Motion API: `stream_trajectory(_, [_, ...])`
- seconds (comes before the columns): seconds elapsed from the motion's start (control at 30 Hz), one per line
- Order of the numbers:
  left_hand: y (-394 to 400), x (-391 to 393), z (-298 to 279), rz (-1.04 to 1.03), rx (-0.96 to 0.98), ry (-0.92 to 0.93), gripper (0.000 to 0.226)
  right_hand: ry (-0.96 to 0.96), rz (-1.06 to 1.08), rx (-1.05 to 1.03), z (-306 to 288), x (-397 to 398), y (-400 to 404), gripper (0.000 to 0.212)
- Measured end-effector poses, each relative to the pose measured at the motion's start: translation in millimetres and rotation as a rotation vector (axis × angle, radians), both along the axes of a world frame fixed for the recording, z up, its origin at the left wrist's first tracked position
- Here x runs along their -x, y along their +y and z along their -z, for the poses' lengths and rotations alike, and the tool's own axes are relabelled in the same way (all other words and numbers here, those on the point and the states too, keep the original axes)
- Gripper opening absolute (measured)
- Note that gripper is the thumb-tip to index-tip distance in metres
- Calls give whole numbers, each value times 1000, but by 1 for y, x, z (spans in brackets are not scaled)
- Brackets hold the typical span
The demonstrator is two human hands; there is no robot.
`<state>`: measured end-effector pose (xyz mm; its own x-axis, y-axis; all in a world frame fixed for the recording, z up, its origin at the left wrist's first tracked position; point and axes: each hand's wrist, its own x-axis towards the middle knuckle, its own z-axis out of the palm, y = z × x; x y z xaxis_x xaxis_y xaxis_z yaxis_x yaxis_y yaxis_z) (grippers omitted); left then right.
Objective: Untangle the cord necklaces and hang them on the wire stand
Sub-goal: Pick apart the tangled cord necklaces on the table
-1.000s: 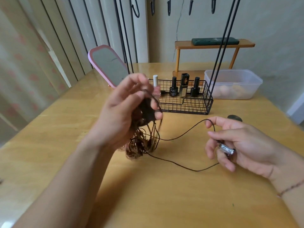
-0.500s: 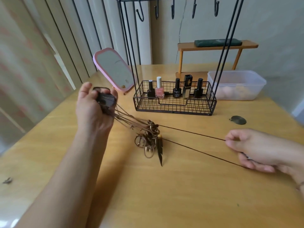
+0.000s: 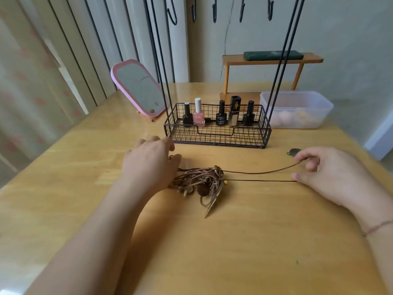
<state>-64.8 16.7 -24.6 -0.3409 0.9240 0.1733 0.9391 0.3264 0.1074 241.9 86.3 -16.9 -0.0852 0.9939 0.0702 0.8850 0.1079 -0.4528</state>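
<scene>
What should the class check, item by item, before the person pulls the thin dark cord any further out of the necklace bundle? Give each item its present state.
1. Right hand holds the thin cord: ok, fingers pinch it.
2. Both strands run free from bundle to hand: ok, two separate lines, nothing lying across them.
3. Left hand pins the bundle's cords on the table: cannot tell, it covers that end.
4. Thin cord is free inside the bundle: not ok, it vanishes into the knot of cords and pendants.
5. Hooks on the stand are free: ok, those in view hold nothing.
</scene>
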Motion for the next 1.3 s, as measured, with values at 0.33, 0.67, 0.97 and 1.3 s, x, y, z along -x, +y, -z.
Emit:
stream_trajectory(0.33, [-5,-42,1,627,94,-188,42,141,75,147,-12,-10,1,16])
stream_trajectory(0.67, [-3,-37,-7,501,-129,-819,20,78,-107,155,-13,-5,-5,12])
stream_trajectory(0.97, [-1,-34,-4,542,-105,-1513,29,149,-101,103,-1,11,-10,19])
stream_trajectory(1.3, [1,-34,4,708,50,-1809,57,510,-567,-314,5,53,-46,15])
